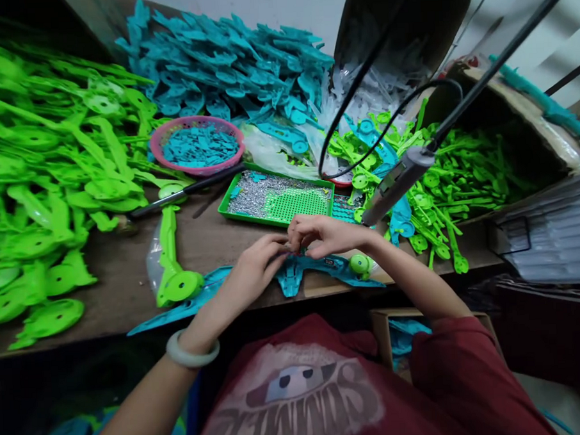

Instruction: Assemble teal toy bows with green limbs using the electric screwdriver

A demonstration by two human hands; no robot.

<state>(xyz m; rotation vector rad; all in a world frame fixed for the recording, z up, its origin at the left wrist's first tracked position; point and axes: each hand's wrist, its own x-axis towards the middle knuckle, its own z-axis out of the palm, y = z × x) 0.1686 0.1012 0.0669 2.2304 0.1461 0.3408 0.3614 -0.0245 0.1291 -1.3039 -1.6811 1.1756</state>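
Oddly, the print on your red shirt (298, 397) is warped and unreadable. Your left hand (254, 267) and right hand (324, 235) meet fingertip to fingertip, pinching something too small to make out, over the teal plastic piece (292, 275) at the table's (129, 276) front edge; it lies flat, long axis left to right

Lime-green plastic parts (38, 183) and teal plastic parts (225, 60) lie in heaps. A pink basket (158, 146) holds teal pieces; a green tray (225, 211) holds silver screws. The shirt (326, 382) is maroon with a grey print.
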